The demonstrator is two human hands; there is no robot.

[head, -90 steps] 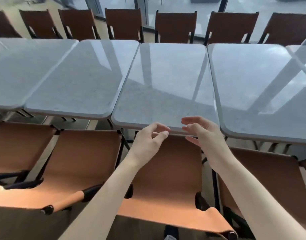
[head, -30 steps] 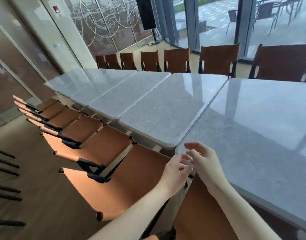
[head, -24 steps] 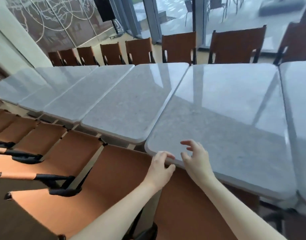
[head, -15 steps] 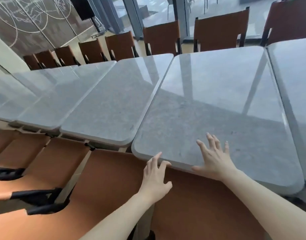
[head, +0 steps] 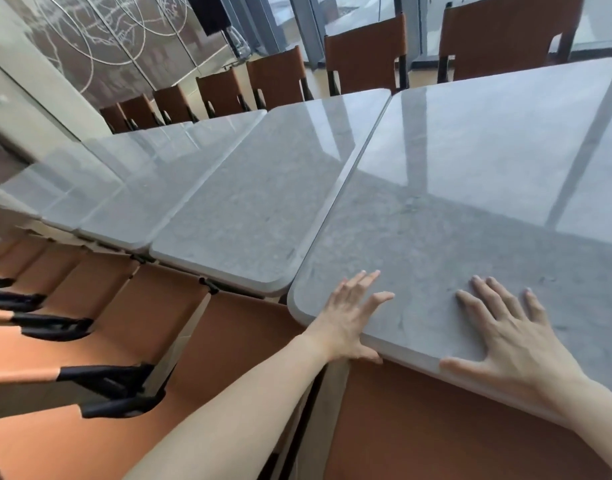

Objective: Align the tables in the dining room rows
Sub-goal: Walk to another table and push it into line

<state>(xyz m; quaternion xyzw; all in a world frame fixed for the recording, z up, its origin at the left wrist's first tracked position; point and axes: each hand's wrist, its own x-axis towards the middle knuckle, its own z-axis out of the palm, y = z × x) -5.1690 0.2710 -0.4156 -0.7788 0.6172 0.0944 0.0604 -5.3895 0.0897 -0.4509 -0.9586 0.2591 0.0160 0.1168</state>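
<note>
tables stand edge to edge in one long row ahead of us, grey stone-look tops with rounded corners. the nearest table (head: 470, 188) is the one under our hands; its left edge lies right along the next table (head: 263, 202), and its near edge sits closer to us than that neighbour's near edge. beyond those two we count at least two more tops in the row, though the far end blurs into glare and we cannot count it surely. nothing on the tops that we can see holds anything.

brown chairs (head: 152, 313) are tucked along our side, about four backs showing at the left, with black armrests. across the row we count at least seven chair backs (head: 363, 53) by the windows.

our left hand (head: 349, 317) lies flat on the near left corner of the nearest table, fingers straight and spread, thumb out along the top. our right hand (head: 512, 337) lies flat further right, fingers splayed wide, thumb along the near edge. neither hand grips anything.
</note>
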